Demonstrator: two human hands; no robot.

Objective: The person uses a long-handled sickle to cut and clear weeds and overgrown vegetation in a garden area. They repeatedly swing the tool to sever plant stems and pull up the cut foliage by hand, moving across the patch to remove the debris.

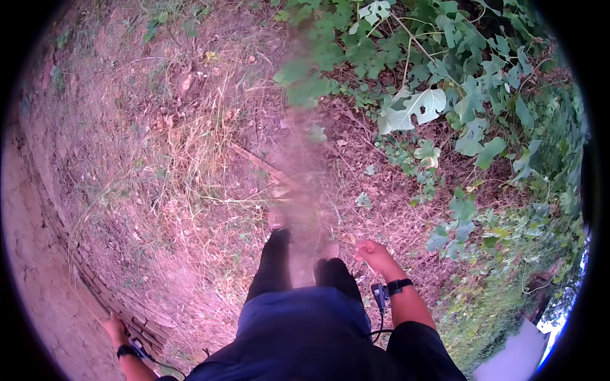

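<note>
My left hand [115, 330] is stretched out at the lower left, its fingers closed on a long thin grass stalk [84, 293]. The stalk rises from the fingers and curves up over the ground into finer, looser blades. My right hand [376, 255] is in front of my right leg, fingers curled together above the dry litter. A small pale wisp shows by its fingertips; whether the hand grips it I cannot make out. Both wrists wear dark bands with small cabled devices.
Dry grass [197, 159] and litter cover the ground around my feet. A flat wooden strip [264, 166] lies ahead. Leafy green plants [470, 95] crowd the right side. A row of bricks [95, 286] edges bare soil [38, 273] at left. A blurred vertical band crosses the middle.
</note>
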